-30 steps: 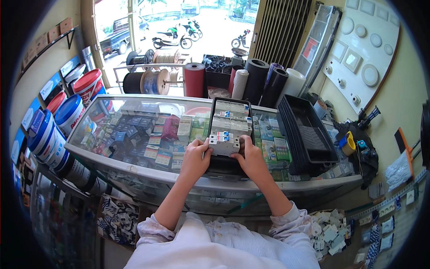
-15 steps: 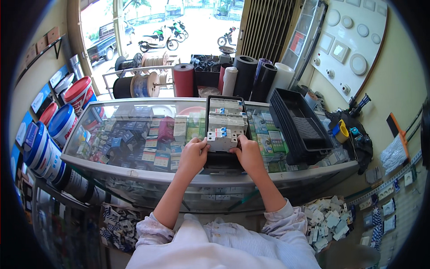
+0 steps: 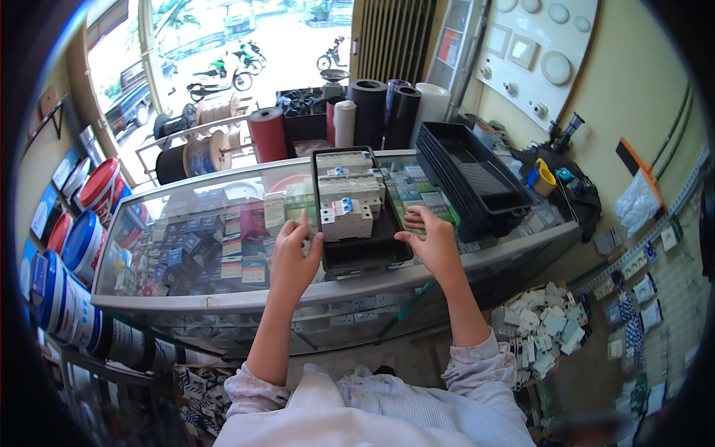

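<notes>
A black tray lies on the glass counter in front of me, with rows of white circuit breakers in its far and middle part; blue switches show on some. The near end of the tray holds none. My left hand is at the tray's left side, fingers apart and thumb close to the rim. At the right side is my right hand, thumb apart from loosely bent fingers, holding nothing. Whether either thumb touches the rim I cannot tell.
Stacked black trays stand on the counter's right part. Small boxes fill the glass counter. Rolls of sheeting stand behind it. Paint pails line the left; a box of white fittings sits low right.
Both hands have let go of the nearest circuit breakers and moved apart to the tray's sides. The view has turned right, so the counter appears shifted left and tilted.
</notes>
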{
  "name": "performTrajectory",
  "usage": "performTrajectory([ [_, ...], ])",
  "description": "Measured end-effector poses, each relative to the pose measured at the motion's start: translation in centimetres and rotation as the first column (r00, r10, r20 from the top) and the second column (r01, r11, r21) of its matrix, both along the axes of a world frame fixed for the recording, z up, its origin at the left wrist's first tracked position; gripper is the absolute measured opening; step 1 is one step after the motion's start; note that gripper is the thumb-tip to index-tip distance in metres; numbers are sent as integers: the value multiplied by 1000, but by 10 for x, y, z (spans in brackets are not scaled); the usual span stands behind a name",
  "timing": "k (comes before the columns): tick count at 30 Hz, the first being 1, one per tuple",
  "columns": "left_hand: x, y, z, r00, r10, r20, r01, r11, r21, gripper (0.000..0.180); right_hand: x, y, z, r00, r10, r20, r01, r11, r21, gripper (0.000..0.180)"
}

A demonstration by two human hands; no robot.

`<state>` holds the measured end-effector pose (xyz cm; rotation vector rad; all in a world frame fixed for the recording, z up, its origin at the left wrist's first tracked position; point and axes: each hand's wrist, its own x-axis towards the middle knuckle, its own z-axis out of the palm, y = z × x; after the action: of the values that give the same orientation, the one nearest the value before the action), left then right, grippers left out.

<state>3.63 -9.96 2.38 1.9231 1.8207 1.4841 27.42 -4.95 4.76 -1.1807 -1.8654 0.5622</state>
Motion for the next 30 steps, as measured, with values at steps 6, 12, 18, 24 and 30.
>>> performTrajectory([
  [6, 38, -29, 25, 969, -213, 123, 197, 972, 127, 41, 53, -52, 5, 985, -106, -132, 105, 994, -16, 28],
  [12, 103, -33, 32, 742, -635, 217, 622, 772, 131, 33, 138, -103, -4, 928, -298, -224, 277, 953, -118, 23],
  [18, 205, -10, 3, 481, -836, 264, 867, 498, -3, 29, 257, -158, -37, 790, -557, -256, 520, 830, -203, 19],
  [24, 320, 6, -37, 314, -896, 314, 949, 283, -141, 30, 350, -215, -61, 655, -746, -118, 709, 662, -243, 19],
  [30, 410, 1, -80, 236, -926, 293, 949, 155, -274, 32, 410, -243, -104, 665, -746, 35, 718, 626, -304, 26],
])
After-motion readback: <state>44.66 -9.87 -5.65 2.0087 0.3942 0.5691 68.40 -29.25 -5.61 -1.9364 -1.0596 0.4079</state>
